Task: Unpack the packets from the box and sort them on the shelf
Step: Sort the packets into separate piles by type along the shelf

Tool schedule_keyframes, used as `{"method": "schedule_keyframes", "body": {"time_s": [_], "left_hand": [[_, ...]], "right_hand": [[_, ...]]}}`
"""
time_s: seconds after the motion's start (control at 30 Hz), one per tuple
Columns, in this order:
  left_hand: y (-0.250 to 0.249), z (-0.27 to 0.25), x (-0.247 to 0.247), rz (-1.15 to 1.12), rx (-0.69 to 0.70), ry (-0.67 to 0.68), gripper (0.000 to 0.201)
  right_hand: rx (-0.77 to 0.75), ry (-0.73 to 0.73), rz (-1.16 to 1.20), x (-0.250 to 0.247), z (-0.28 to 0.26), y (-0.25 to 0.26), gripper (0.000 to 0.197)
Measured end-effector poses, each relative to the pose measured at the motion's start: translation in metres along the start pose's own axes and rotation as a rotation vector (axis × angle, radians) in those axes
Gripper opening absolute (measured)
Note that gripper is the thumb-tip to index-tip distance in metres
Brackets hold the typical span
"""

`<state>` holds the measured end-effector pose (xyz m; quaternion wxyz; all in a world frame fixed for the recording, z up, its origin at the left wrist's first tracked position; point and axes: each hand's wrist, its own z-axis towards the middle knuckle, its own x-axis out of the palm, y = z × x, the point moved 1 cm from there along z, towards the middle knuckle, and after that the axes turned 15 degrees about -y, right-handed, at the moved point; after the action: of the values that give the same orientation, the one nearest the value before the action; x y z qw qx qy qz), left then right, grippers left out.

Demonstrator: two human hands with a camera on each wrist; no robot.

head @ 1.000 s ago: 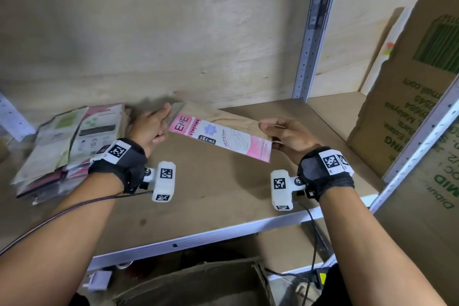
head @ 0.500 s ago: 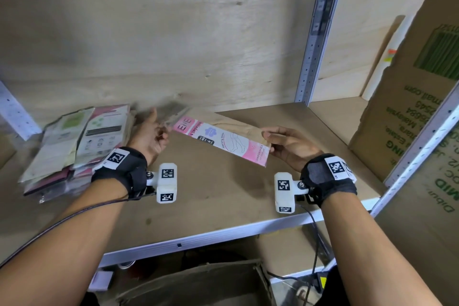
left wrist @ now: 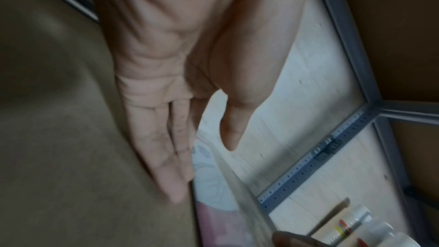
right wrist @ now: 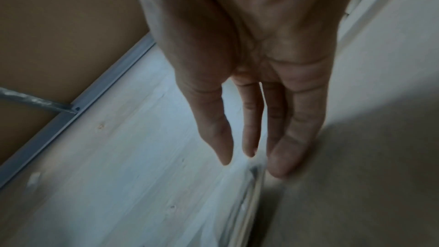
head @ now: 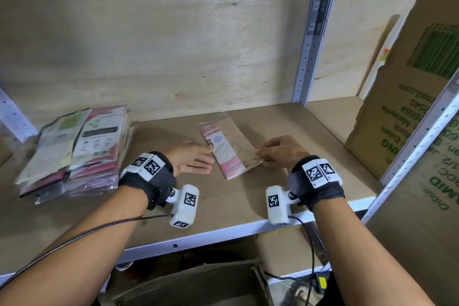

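A pink and white packet (head: 224,151) lies flat on the shelf (head: 248,196), near the middle of the board, long axis running from about 11 o'clock to 5 o'clock. The left hand (head: 192,160) rests at its 9 o'clock side with fingers straight and together, their tips touching the packet's long edge; it grips nothing. The right hand (head: 280,151) sits at the packet's 3 o'clock side; in the head view its fingertips seem to pinch the clear wrapper at the near corner, while its wrist view shows fingers nearly straight on either side of the thin edge, so the hold looks light at best. A stack of sorted packets (head: 77,151) stands well apart at 9 o'clock. At 6 o'clock below the shelf, the open box (head: 188,283) waits.

This looks like the placing step, starting a new pile: the packet is down and being squared. Next, both hands should let go, drop to the box and take another packet, without dragging this slippery one askew
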<state>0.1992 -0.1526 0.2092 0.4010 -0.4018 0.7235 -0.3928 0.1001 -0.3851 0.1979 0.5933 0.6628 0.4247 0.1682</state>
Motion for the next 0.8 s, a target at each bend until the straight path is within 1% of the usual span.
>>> {"method": "schedule_keyframes", "body": {"time_s": [0.1, 0.17, 0.23, 0.3, 0.37, 0.47, 0.57, 0.7, 0.8], "left_hand": [[-0.002, -0.002, 0.008, 0.044, -0.003, -0.015, 0.023], [-0.004, -0.003, 0.015, 0.040, -0.019, -0.018, 0.018], [-0.007, -0.004, 0.023, 0.021, -0.041, -0.015, 0.018], [-0.011, -0.003, 0.033, 0.002, -0.057, -0.004, 0.018], [-0.015, -0.001, 0.043, -0.011, -0.057, 0.008, 0.020], [-0.024, 0.005, 0.063, -0.009, -0.048, 0.025, 0.028], [-0.037, 0.013, 0.086, -0.002, -0.050, 0.051, 0.035], [-0.053, 0.021, 0.118, 0.024, -0.037, 0.088, 0.037], [-0.060, 0.025, 0.138, 0.030, -0.038, 0.110, 0.036]], "right_hand": [[-0.097, -0.045, -0.169, 0.001, 0.005, -0.001, 0.012], [-0.098, -0.017, -0.173, 0.003, 0.004, 0.000, 0.012], [-0.089, 0.012, -0.148, 0.003, 0.003, 0.001, 0.010], [-0.100, -0.003, -0.146, -0.001, 0.004, 0.003, 0.008], [-0.102, -0.037, -0.138, -0.008, 0.007, 0.003, 0.009], [-0.103, -0.101, -0.128, -0.021, 0.014, 0.000, 0.016], [-0.141, -0.171, -0.163, -0.038, 0.020, -0.005, 0.015], [-0.166, -0.251, -0.207, -0.059, 0.027, -0.012, 0.008], [-0.154, -0.281, -0.221, -0.072, 0.032, -0.016, 0.016]]}}
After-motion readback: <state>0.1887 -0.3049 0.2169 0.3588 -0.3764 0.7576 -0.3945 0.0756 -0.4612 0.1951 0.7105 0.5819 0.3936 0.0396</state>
